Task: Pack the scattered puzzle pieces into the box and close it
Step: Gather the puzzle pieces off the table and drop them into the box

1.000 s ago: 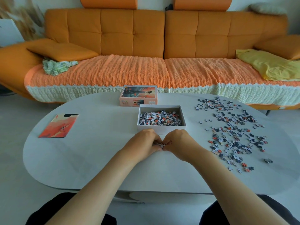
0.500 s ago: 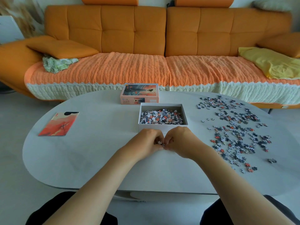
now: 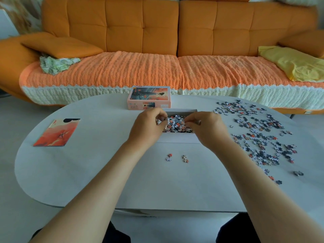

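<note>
Left hand (image 3: pixel 149 126), right hand (image 3: pixel 207 129) over box (image 3: pixel 178 138)

Bright, even, diffuse light; source not in view. White table (image 3: pixel 84 181) top reads pale grey with no glare, and shadows on it are faint and soft-edged. Strong wide-angle bowing: the sofa (image 3: pixel 122 28) back and the table rim curve. Frame corners are smeared, worst at upper right. Puzzle pieces (image 3: pixel 254 135) by the table's right edge resolve individually, colours distinct.

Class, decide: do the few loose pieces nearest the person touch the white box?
Apart. The head view shows bare table between the loose pieces and the white box.
</note>
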Demonstrator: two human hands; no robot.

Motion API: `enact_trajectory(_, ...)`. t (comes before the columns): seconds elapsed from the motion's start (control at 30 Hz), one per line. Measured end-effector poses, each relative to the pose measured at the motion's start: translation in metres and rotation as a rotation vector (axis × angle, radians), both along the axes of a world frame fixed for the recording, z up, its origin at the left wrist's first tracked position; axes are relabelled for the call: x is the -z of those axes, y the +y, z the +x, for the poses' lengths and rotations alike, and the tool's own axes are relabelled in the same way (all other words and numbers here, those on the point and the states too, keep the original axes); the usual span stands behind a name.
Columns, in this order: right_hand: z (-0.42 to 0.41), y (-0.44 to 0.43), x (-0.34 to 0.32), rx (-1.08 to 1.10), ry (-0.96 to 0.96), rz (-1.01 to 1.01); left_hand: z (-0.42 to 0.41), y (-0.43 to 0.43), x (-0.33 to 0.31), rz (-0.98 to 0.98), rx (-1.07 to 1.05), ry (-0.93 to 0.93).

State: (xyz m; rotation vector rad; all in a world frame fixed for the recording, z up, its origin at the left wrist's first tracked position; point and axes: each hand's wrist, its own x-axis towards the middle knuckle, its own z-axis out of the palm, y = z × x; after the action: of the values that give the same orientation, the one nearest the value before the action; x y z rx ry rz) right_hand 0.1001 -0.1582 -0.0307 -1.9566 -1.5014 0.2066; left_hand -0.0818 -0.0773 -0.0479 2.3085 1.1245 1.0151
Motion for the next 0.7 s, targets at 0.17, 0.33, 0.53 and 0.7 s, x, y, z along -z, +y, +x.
enact_trajectory(0.17,0.002,0.002,0.007,-0.065,-0.149,-0.061,0.005,0.014,0.021,0.191,0.011,0.370)
enact_trajectory(0.33,0.003,-0.011,-0.005,-0.234,-0.086,-0.051,-0.006,0.012,0.018,0.264,0.049,0.313)
enact_trajectory(0.53,-0.003,-0.028,0.000,-0.412,-0.145,-0.490,-0.020,-0.018,0.011,0.125,0.258,0.207)
enact_trajectory(0.7,-0.005,-0.031,0.005,-0.333,-0.112,-0.498,-0.029,-0.029,0.022,-0.096,0.328,0.514)
